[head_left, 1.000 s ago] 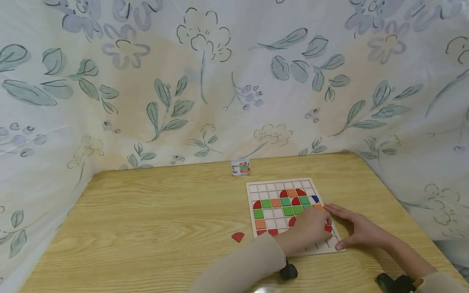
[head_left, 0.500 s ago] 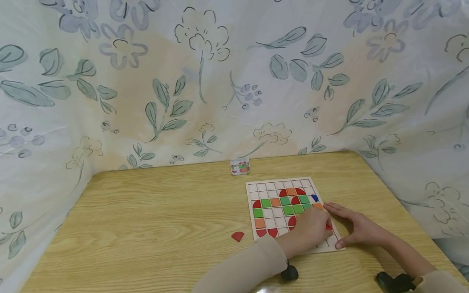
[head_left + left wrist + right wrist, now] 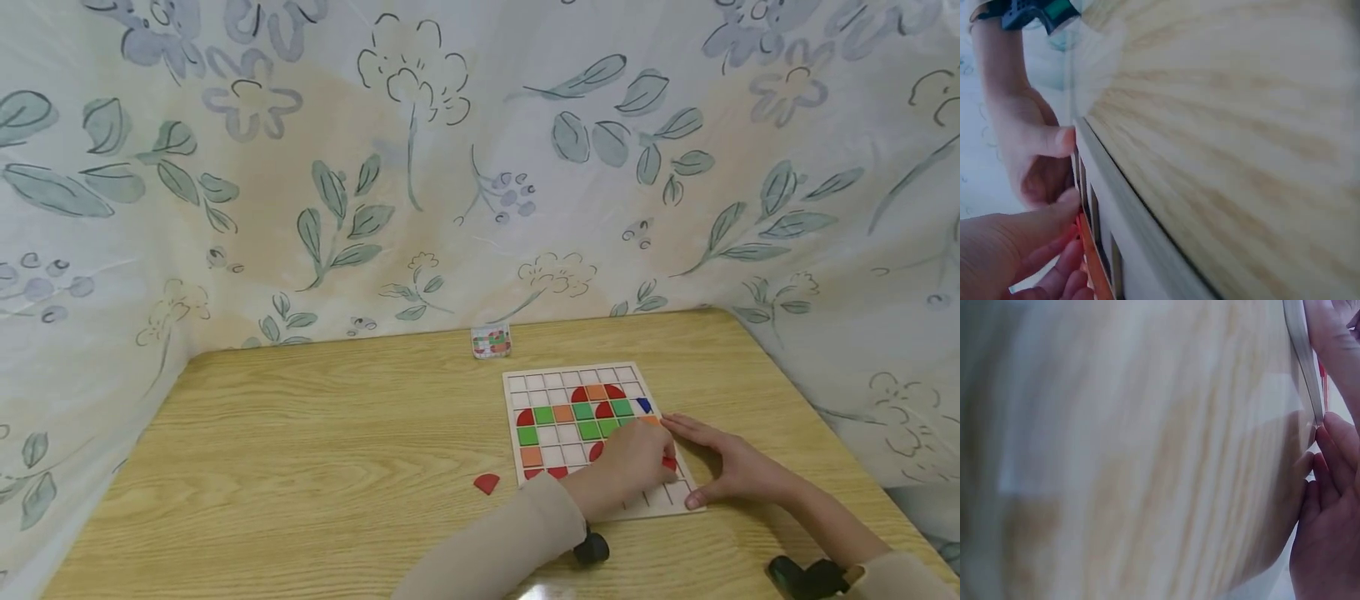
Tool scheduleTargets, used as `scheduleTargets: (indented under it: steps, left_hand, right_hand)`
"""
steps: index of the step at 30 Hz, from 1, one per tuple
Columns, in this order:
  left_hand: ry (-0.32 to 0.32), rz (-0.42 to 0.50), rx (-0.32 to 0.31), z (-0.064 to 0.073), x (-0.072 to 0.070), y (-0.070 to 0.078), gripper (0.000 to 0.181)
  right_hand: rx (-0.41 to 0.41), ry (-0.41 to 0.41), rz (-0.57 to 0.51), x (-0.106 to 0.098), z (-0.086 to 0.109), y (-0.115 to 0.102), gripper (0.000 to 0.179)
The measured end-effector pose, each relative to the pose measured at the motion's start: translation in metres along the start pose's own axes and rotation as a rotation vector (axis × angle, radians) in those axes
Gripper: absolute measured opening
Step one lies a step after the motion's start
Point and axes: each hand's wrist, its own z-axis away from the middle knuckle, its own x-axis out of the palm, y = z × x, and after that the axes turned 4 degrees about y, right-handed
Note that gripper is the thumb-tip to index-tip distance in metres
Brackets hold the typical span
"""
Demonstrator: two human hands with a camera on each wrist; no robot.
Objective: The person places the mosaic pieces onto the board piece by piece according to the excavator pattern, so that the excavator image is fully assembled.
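A square wooden grid board (image 3: pixel 542 384) lies on the table, part-filled with green, orange and red pieces. Reaching across it from the left, my left hand (image 3: pixel 630 460) pinches a red piece (image 3: pixel 669 464) between thumb and fingertips, low over the right-hand cells. The hand hides several cells beneath it. My right hand (image 3: pixel 738 468) is spread along the board's right edge, thumb near the front corner and straight fingers farther back. In the left wrist view, the left thumb and fingertips meet at a red bit beside an orange piece (image 3: pixel 1096 262).
One loose red quarter-round piece (image 3: pixel 487 483) lies on the table left of the board. A blue piece (image 3: pixel 643 405) sits askew near the board's right edge. At the table's back edge is a small pattern card (image 3: pixel 491 342), before a floral cloth (image 3: pixel 450 167).
My left fingertips have shifted slightly, and the red piece between them has turned and moved a little. The right hand stays in place at the board's edge.
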Motion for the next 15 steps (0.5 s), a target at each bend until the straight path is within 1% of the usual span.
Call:
scheduleTargets:
  steps: [3, 5, 7, 9, 12, 13, 15]
  left_hand:
    - [-0.016, 0.061, 0.049, 0.0, -0.004, -0.009, 0.016]
    - [-0.022, 0.094, 0.063, 0.001, -0.011, -0.017, 0.017]
    - [-0.028, 0.125, 0.05, 0.004, -0.019, -0.026, 0.02]
    - [-0.038, 0.163, 0.025, 0.007, -0.03, -0.037, 0.021]
    - [-0.054, 0.201, 0.004, 0.018, -0.043, -0.058, 0.022]
    - [-0.057, 0.21, 0.01, 0.022, -0.046, -0.065, 0.021]
    - [-0.05, 0.224, 0.023, 0.032, -0.053, -0.08, 0.019]
  right_hand:
    - [-0.031, 0.009, -0.004, 0.001, 0.0, 0.001, 0.096]
    - [-0.059, 0.009, -0.001, 0.001, -0.001, 0.002, 0.095]
    - [-0.073, 0.013, 0.0, 0.001, -0.001, 0.002, 0.096]
    - [-0.065, 0.013, 0.005, 0.001, 0.0, 0.002, 0.096]
    - [-0.01, 0.008, 0.013, 0.0, 0.0, 0.001, 0.098]
    - [0.008, 0.003, 0.015, 0.0, 0.0, 0.001, 0.098]
    - [0.018, -0.002, 0.024, 0.001, 0.001, 0.001, 0.098]
